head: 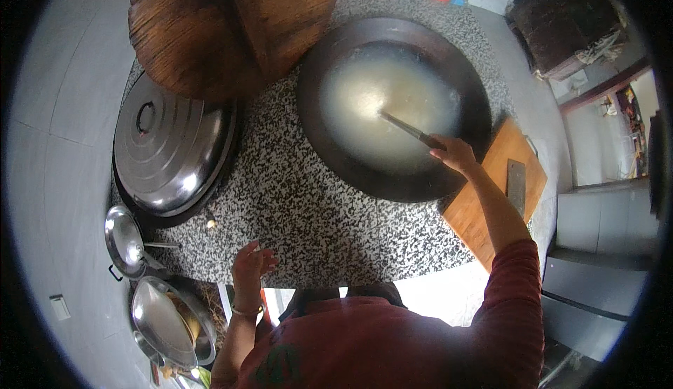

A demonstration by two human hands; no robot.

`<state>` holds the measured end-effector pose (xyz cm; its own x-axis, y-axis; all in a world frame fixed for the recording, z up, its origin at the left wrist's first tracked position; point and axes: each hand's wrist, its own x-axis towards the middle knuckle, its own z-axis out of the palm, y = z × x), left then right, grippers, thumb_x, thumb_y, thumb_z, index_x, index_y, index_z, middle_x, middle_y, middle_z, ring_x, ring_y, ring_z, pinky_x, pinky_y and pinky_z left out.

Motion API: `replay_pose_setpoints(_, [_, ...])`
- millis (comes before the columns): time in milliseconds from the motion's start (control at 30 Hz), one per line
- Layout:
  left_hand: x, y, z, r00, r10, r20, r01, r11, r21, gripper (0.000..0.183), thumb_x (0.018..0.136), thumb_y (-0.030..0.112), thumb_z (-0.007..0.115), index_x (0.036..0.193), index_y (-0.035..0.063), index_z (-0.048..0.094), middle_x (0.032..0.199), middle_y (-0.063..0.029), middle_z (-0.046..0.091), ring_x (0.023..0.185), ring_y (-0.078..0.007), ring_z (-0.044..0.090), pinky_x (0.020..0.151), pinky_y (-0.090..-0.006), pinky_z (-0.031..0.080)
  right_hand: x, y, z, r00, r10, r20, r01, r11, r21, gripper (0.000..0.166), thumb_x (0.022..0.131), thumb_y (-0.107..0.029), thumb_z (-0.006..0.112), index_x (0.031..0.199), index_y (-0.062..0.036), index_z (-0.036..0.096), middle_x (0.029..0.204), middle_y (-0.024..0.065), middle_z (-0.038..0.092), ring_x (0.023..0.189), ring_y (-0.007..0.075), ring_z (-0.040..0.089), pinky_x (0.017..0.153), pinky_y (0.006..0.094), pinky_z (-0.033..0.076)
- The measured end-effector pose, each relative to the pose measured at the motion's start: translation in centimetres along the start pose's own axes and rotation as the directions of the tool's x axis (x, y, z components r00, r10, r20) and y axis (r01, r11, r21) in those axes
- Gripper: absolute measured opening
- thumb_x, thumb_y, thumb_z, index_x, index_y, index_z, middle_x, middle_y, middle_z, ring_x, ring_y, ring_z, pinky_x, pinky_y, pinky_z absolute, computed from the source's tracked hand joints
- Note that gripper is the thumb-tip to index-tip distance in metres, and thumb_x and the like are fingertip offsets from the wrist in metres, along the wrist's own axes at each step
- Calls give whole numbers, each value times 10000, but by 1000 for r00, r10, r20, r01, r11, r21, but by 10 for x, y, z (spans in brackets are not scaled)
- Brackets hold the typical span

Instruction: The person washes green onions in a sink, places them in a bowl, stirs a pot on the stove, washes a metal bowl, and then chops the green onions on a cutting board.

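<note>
My right hand grips the handle of a long utensil, whose far end dips into cloudy, pale liquid. That liquid fills the middle of a large dark wok set in a speckled stone counter. What shape the utensil's submerged end has is hidden. My left hand is empty, its fingers apart and slightly curled, near the counter's front edge. A small pale piece lies on the stone to its upper left.
A metal domed lid covers a second pan at left; a brown wooden lid stands behind. Metal bowls are at lower left. At right, a wooden cutting board bears a cleaver beside my right forearm.
</note>
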<state>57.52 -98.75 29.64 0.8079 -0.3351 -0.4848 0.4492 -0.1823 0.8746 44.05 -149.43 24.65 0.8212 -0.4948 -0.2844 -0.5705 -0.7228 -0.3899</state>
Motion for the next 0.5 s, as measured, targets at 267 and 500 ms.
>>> replay_pose_setpoints(267, [0, -4, -4, 999, -42, 31, 44, 997, -64, 336, 880, 170, 527, 1173, 28, 443, 944, -143, 621, 761, -209, 632, 624, -277, 501, -37, -18, 9, 998, 9, -70, -8, 1000, 19, 433, 769, -360, 599, 1160, -188, 522, 932, 96, 626, 871, 295, 597, 730, 382, 461])
replay_pose_setpoints(500, [14, 0, -4, 992, -87, 92, 89, 996, -26, 331, 889, 191, 518, 1159, 14, 445, 936, -140, 615, 756, -206, 628, 646, -286, 507, -109, -28, 12, 976, 146, -163, -130, 986, 107, 440, 764, -304, 625, 1175, -193, 516, 859, 86, 644, 816, 262, 623, 719, 364, 472])
